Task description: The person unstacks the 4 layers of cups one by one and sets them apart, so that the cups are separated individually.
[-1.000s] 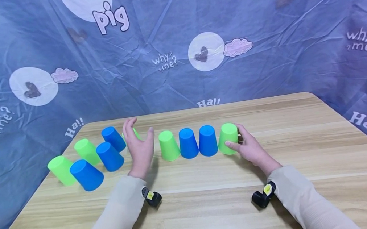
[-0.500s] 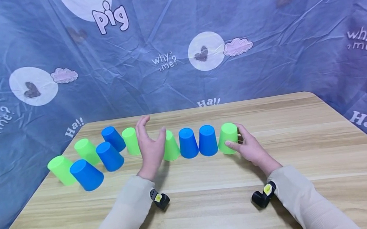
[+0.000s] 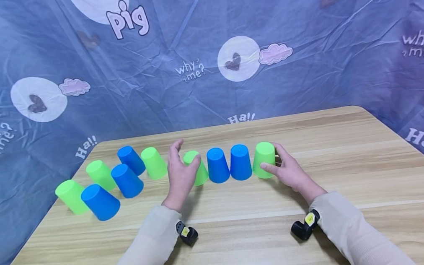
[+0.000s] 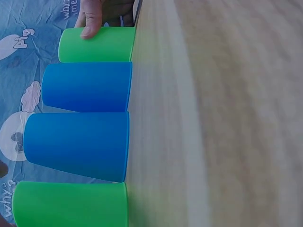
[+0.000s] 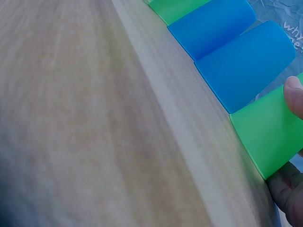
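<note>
Upside-down cups form a row on the table: a left green cup, a blue cup, a second blue cup and a right green cup. My right hand holds the right green cup from its right side, with the thumb across the front and the other fingers around the far side. Beside the left green cup is my left hand, fingers spread and raised, its thumb overlapping that cup in the head view. Whether it touches the cup is unclear.
More upside-down cups stand at the left: a green cup, a blue cup, another blue cup and several others, including a front blue cup. Behind the wooden table hangs a blue printed cloth.
My left hand has moved right, away from the separate green cup at the left, to the row's left green cup. My right hand has stayed on the right green cup.
</note>
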Demonstrator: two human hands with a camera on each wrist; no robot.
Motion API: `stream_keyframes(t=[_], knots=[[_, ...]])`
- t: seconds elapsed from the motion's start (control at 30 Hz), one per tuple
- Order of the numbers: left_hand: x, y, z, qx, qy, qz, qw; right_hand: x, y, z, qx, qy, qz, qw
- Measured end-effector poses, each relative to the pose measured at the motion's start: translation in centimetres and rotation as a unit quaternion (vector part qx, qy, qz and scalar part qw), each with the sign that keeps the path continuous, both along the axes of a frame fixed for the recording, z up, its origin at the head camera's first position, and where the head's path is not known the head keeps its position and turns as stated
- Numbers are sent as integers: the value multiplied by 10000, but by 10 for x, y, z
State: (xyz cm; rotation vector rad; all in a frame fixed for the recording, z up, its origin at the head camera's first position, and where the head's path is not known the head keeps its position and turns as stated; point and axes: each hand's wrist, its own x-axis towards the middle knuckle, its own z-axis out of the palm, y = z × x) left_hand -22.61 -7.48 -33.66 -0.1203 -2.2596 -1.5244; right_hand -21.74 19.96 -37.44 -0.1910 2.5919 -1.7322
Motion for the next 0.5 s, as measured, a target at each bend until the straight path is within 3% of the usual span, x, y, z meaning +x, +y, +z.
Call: stream_keyframes(t=[0.23,0.5], knots=[[-2,-2,-5,13,-521,-221,9984,1,0,1,24,-20,-6,10000],[-2,-4,-11,210,-1089,-192,9936,0,0,0,15,-13,-2,10000]])
